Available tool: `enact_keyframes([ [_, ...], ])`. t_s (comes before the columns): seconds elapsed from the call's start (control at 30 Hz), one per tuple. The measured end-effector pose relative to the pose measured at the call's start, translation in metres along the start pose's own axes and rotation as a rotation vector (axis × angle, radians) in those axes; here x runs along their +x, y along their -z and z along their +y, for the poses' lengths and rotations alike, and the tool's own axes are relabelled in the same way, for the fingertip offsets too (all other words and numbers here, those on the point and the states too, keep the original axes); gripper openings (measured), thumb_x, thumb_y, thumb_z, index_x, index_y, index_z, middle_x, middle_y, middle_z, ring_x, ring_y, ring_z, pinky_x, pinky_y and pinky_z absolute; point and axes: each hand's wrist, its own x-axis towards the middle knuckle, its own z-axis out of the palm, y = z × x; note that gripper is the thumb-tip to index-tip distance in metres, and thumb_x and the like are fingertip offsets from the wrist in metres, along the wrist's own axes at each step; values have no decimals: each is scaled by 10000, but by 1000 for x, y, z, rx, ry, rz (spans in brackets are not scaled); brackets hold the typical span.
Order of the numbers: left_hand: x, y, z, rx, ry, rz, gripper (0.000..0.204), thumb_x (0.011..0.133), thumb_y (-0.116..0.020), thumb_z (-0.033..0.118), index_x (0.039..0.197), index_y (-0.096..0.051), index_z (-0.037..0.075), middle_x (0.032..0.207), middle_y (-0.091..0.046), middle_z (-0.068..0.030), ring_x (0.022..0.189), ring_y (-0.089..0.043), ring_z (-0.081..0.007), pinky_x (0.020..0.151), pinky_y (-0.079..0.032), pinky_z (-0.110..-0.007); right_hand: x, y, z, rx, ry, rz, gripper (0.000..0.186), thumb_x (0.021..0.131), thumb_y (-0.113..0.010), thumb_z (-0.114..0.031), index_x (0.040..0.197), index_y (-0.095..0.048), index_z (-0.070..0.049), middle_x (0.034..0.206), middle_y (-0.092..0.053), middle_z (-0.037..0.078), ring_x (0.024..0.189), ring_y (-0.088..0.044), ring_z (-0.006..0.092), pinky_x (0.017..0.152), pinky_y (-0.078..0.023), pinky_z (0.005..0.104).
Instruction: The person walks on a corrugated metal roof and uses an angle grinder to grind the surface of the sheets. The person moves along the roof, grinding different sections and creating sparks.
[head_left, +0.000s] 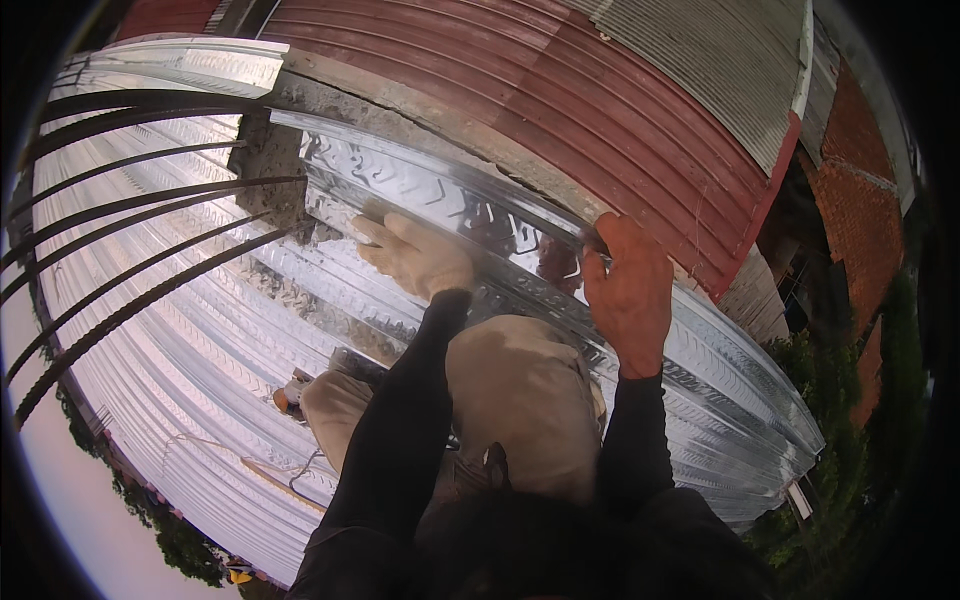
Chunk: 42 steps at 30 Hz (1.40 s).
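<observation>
1. Nearest the viewer: the person's black-sleeved forearms rise from the lower edge, with a bent knee in tan trousers [520, 400] between them.
2. Left of the knee, low down, a small orange-and-grey object [290, 398] lies on the ribbed metal decking [190, 350]; what it is cannot be told. A thin cord [270, 470] trails on the decking near it.
3. Left hand [415, 255], in a pale work glove: fingers stretched out and pressed flat on the face of the shiny embossed metal sheet [440, 200], not curled around anything.
4. Right hand [630, 290], in a reddish glove: fingers hooked over the far upper edge of the same sheet, gripping it, palm against its face.
5. The sheet runs from the upper left to the lower right, standing on edge along the far border of the decking, just beside a concrete edge [420, 110].
6. At far left, dark ribbed steel bars [140, 200] project from a concrete stub [270, 170] and curve toward the left rim.
7. Farther off, beyond the concrete edge: a red corrugated roof [600, 110], a grey corrugated roof [720, 60] and a brick wall [860, 200] at right.
</observation>
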Motion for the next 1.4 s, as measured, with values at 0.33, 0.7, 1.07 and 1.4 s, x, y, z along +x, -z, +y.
enact_keyframes([
  [0.33,-2,-11,11,226,49,23,837,1125,-390,601,1753,-255,64,1697,-245,-472,1517,-420,-586,1221,-415,-600,49,-33,53,-11,-170,-163,302,902,-756,-259,1100,-706,-37,1045,-745,236,1005,-711,469,869,-536,548],
  [0.7,3,1,5,162,21,-128,969,1084,-485,638,1773,-175,32,1724,-129,-502,1611,-238,-616,1313,-253,-621,100,-104,142,8,48,-243,457,860,-854,-342,1148,-731,-8,1099,-771,236,1068,-738,431,923,-560,507],
  [1.07,169,370,-13,-921,-385,0,740,1099,-672,387,1646,-442,-55,1629,-538,-234,1529,-500,-341,1263,-394,-463,119,-113,137,-182,-19,-347,592,841,-882,-391,1293,-736,-37,1308,-735,251,1248,-696,418,1025,-561,526],
  [1.4,182,439,120,-882,-716,517,849,999,-722,635,1512,-481,2,1373,-545,-191,1406,-538,-305,1244,-444,-500,49,-46,51,-32,-87,-74,372,869,-852,-271,1136,-742,-37,1088,-777,218,1053,-739,446,905,-564,532],
])
